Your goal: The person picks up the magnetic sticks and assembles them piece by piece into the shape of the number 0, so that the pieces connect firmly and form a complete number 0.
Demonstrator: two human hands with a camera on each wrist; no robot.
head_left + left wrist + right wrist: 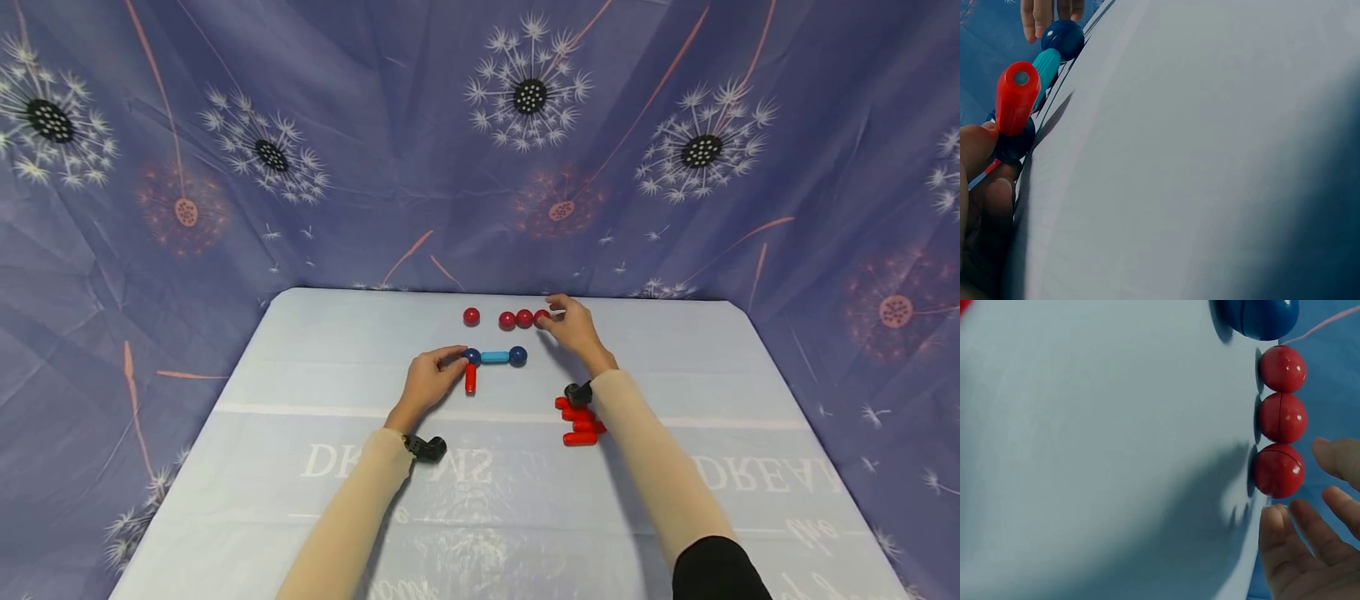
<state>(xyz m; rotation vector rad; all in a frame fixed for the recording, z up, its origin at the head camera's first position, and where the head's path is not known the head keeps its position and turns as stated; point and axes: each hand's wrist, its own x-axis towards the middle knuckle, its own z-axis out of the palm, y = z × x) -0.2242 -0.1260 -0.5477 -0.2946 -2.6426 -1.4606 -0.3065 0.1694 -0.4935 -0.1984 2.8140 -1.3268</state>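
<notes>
My left hand (429, 382) pinches a dark blue ball (1015, 145) between thumb and fingers. Joined to that ball are a red magnetic stick (470, 380), pointing toward me, and a light blue stick (495, 357) running right to a second dark blue ball (518, 356). The red stick's end shows a round metal disc in the left wrist view. At the back, my right hand (576, 329) is beside the rightmost red ball (1279, 472) of a row, its fingers spread and bent a little around the ball's side, with a gap visible in the right wrist view.
Two more red balls (524, 318) complete the row, and a single red ball (471, 317) lies left of it. Several red sticks (580, 438) are piled under the right wrist. The white-covered table (247, 492) ends at a blue dandelion-patterned cloth (420, 167).
</notes>
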